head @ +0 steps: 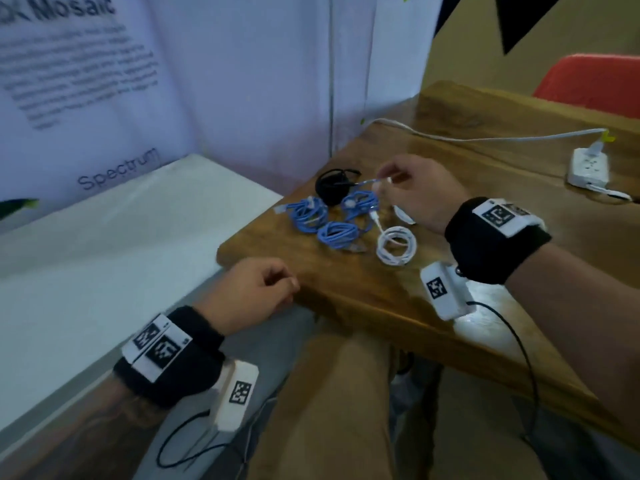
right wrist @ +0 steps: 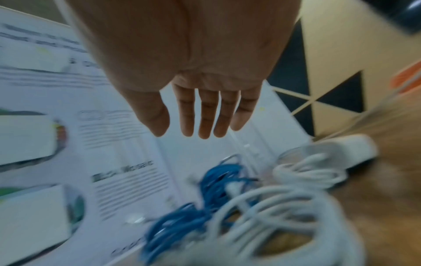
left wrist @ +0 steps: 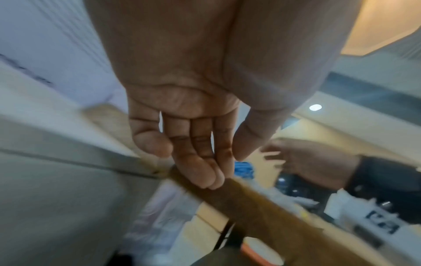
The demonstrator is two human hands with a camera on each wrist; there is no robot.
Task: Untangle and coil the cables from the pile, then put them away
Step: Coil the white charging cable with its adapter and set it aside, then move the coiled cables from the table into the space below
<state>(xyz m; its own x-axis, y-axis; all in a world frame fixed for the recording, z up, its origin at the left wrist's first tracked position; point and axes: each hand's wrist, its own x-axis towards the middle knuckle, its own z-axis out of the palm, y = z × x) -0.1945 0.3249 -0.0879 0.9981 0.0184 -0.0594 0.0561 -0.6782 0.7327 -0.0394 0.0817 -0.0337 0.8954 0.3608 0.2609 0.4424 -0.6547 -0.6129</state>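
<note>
on the wooden table (head: 398, 299), three blue coils (head: 337, 233), a white coil (head: 396, 244) and a black one (head: 332, 187) lay bundled but not stored; right hand (head: 420, 195) hovered, fingers straight, left hand (head: 254, 294) relaxed, both empty.

On the white poster (head: 104, 81) at the upper left of the head view, the heading at its top ends in "Mosaic"; the letters before it are cut off at the edge. The paragraph beneath is too blurred to read. Lower on the same poster stands the word "Spectrum" (head: 119, 168) in thin grey letters. The black-and-white square code markers (head: 497, 215) on the wrist bands carry no readable letters. In the right wrist view the poster's print is smeared by blur.
</note>
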